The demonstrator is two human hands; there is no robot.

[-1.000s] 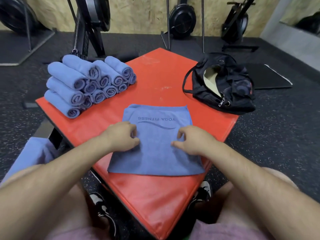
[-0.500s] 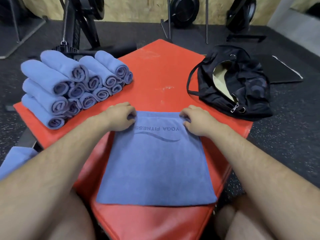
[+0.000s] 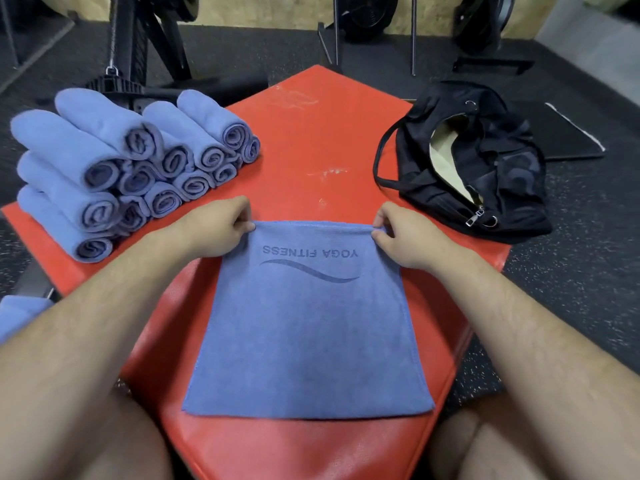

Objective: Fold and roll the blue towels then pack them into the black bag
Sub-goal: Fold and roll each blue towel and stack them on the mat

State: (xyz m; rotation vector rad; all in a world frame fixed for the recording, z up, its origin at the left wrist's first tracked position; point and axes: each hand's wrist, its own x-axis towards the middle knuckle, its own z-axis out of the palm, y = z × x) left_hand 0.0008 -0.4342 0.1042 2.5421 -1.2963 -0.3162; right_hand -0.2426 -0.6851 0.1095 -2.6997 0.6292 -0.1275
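Upper left: we log a stack of rolled towels on the red worktop, spiral ends facing the lower right. Left of centre: the left hand has its fingers pinching the upper-left corner of the flat blue towel. The towel lies spread mid-frame, long axis running bottom to centre, with the "YOGA FITNESS" print upside down near its upper edge. The right hand has its fingers pinching the upper-right corner. Upper right: the black bag is unzipped, pale lining showing in its mouth.
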